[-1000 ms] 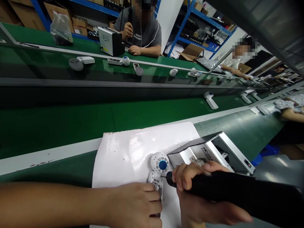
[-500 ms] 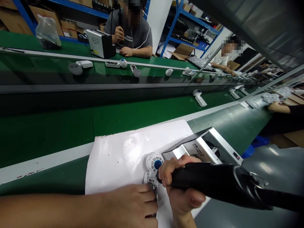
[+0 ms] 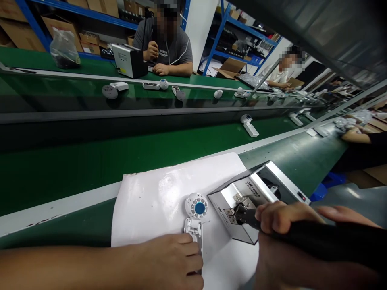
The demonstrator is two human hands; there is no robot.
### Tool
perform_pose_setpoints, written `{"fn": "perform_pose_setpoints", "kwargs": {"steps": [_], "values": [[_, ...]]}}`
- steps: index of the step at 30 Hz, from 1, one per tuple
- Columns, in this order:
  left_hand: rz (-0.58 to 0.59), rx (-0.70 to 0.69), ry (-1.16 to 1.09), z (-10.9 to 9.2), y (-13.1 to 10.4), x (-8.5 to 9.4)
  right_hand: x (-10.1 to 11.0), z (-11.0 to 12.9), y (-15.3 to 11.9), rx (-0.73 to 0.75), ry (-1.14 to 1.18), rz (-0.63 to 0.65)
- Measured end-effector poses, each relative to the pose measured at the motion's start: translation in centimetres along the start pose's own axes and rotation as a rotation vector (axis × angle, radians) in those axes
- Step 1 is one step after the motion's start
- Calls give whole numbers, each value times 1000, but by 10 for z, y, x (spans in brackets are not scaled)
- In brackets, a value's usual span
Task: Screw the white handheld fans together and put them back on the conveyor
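Observation:
A white fan-like device (image 3: 196,206) with a round vented head and blue centre lies on the white sheet (image 3: 151,209). My left hand (image 3: 181,262) is closed around its handle part, just below the head, and hides most of it. Farther right, my right hand (image 3: 281,219) grips a black electric screwdriver (image 3: 314,237). The driver's tip is at the front opening of the silver and black screw feeder (image 3: 250,193), to the right of the device.
Beyond the sheet runs a green conveyor (image 3: 90,153) with a white device (image 3: 249,125) on it. More devices stand along the far line. Across it sits a person (image 3: 165,44) beside a box-shaped machine (image 3: 128,60); other people are at the right.
My right hand has carried the screwdriver from the device to the right, onto the screw feeder. My left hand stays on the device. Devices on the far line have shifted right, the near one slightly left.

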State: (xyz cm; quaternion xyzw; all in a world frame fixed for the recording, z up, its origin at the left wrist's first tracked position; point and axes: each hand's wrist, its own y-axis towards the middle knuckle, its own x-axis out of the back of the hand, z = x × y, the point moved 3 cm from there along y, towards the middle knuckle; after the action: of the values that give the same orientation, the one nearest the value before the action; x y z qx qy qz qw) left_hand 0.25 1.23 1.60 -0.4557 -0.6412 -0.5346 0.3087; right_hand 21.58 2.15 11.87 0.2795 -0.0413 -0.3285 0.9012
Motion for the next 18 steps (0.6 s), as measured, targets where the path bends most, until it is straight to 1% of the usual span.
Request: {"fn": "perform_pose_setpoints", "kwargs": {"steps": [2, 3, 5, 7, 10, 11, 14, 16, 18], "values": [[3, -1, 4, 0, 0, -1, -7, 3, 4, 89, -23, -72], [2, -2, 7, -1, 0, -1, -10, 4, 5, 101, -32, -79], [-4, -5, 8, -1, 0, -3, -13, 6, 3, 96, -21, -53], [-19, -3, -1, -1, -1, -4, -14, 6, -4, 75, 46, 23], [-19, 6, -14, 0, -1, -6, -21, 2, -22, -37, 208, 193], [-16, 11, -15, 1, -1, -6, -24, 1, -29, -61, 255, 227], [-4, 45, -19, 3, -1, -6, -35, -4, -42, -70, 296, 208], [-10, 71, -1, 4, -1, -6, -39, -9, -45, -80, 288, 172], [-27, 78, 39, 5, -1, -6, -41, -14, -47, -95, 279, 162]]}}
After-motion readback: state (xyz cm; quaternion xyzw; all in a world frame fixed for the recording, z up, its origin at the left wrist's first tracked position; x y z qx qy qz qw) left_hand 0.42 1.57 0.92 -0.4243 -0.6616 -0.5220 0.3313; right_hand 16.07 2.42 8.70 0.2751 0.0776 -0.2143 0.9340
